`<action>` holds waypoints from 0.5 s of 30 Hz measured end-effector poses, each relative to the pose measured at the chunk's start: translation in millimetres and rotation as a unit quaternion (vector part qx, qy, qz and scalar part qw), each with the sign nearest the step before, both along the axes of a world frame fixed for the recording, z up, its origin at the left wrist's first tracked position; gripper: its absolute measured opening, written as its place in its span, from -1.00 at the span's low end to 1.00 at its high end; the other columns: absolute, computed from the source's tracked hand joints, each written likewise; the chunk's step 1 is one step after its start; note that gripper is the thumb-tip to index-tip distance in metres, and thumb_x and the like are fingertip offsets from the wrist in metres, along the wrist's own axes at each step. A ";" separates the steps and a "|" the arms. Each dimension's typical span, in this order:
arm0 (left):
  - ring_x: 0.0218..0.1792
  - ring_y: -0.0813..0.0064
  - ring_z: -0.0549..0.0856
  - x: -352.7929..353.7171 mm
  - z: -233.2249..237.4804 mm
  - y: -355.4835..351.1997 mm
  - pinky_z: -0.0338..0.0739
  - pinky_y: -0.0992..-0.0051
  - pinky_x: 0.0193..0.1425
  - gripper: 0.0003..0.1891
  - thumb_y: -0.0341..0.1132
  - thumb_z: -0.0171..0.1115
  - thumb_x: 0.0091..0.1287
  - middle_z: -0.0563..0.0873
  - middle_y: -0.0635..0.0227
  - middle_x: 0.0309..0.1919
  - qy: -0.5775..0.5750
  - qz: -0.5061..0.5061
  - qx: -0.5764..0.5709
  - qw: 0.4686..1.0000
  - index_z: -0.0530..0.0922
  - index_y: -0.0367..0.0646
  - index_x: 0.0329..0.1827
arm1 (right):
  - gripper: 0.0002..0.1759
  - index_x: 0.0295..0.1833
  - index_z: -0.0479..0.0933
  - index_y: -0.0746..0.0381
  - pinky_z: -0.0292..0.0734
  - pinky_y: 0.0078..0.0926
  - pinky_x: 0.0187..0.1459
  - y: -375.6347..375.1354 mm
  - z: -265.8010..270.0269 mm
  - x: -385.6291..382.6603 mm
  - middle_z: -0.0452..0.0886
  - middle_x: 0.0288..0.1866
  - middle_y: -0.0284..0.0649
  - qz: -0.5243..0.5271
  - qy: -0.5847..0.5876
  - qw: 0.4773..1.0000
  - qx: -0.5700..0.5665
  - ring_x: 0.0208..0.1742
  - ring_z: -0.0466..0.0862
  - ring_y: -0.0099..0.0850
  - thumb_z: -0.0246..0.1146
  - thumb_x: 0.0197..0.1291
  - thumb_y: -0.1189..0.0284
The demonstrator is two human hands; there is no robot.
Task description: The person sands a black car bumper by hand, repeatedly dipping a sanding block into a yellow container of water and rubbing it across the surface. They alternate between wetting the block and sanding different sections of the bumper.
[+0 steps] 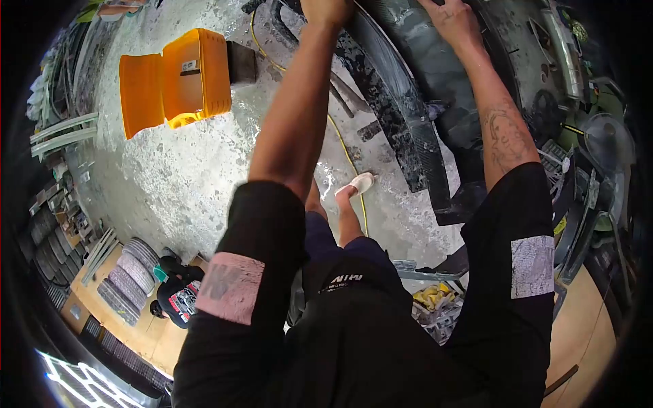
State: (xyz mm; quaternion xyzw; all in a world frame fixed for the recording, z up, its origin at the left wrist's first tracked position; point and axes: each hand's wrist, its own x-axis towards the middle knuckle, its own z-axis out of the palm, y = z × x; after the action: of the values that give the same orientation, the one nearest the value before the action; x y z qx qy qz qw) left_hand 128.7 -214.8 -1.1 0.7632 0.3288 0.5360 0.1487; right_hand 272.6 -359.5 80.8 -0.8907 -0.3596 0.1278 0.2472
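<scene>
A long black car bumper [398, 85], streaked with pale dust, runs down the upper right of the head view. My left hand [328, 11] is at the bumper's far upper end, its fingers cut off by the top edge of the picture. Over the dark, smeared surface to the right, my right hand [452, 22] reaches up with its visible fingers stretched out and apart. Nothing shows in its grasp, and the fingertips run to the frame edge. Both arms are extended forward in black sleeves with patches.
An orange plastic chair [197, 78] lies on the grey floor at left. A yellow hose [347, 153] crosses the floor near my foot. Another person [180, 296] is at lower left beside grey curved pieces [129, 275]. Dark parts [581, 211] crowd the right side.
</scene>
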 end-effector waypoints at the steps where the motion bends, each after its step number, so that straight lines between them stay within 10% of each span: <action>1: 0.01 -0.23 0.60 -18.0 -1.9 -39.8 0.55 0.00 0.10 -0.42 -0.39 0.26 0.45 0.54 -0.31 0.04 0.012 -0.064 -0.120 0.991 0.41 -0.18 0.55 | 0.02 0.43 0.52 0.37 0.51 -0.05 0.37 -0.5 -3.3 0.1 0.64 0.27 0.33 -0.002 -0.005 1.000 0.010 0.38 0.60 0.19 0.31 0.25 -0.33; 5: 0.26 -0.22 0.61 -84.9 -17.6 -227.4 0.63 0.11 0.28 -0.36 -0.42 0.30 0.44 0.53 -0.24 0.22 0.184 -0.158 -0.135 0.961 0.38 -0.14 0.61 | -0.02 0.44 0.54 0.31 0.52 -0.04 0.36 -2.1 7.0 -5.5 0.64 0.25 0.33 0.011 0.018 1.000 -0.006 0.36 0.61 0.20 0.31 0.25 -0.32; 11: -0.02 -0.08 0.66 2.3 -1.1 20.7 0.61 0.05 -0.02 -0.59 -0.31 0.29 0.42 0.61 -0.23 0.01 0.045 -0.030 0.031 0.998 0.58 -0.16 0.32 | -0.05 0.39 0.58 0.31 0.55 -0.05 0.31 -8.7 -5.6 4.3 0.66 0.23 0.31 0.009 0.006 0.999 0.036 0.31 0.65 0.18 0.32 0.24 -0.32; 15: 0.09 -0.14 0.62 -46.0 -13.5 -110.3 0.57 0.01 0.14 -0.53 -0.29 0.28 0.44 0.60 -0.23 0.09 0.076 -0.099 -0.103 0.987 0.53 -0.27 0.37 | -0.11 0.30 0.64 0.30 0.59 -0.06 0.26 7.5 -8.8 -3.7 0.72 0.11 0.28 0.005 -0.037 0.998 0.042 0.24 0.70 0.17 0.35 0.24 -0.30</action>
State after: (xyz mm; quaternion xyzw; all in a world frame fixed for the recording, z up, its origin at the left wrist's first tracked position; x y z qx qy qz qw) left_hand 82.7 -325.1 -14.6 0.8112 0.3152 0.4225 0.2533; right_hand 269.0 -352.0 72.0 -0.8816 -0.3782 0.0812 0.2706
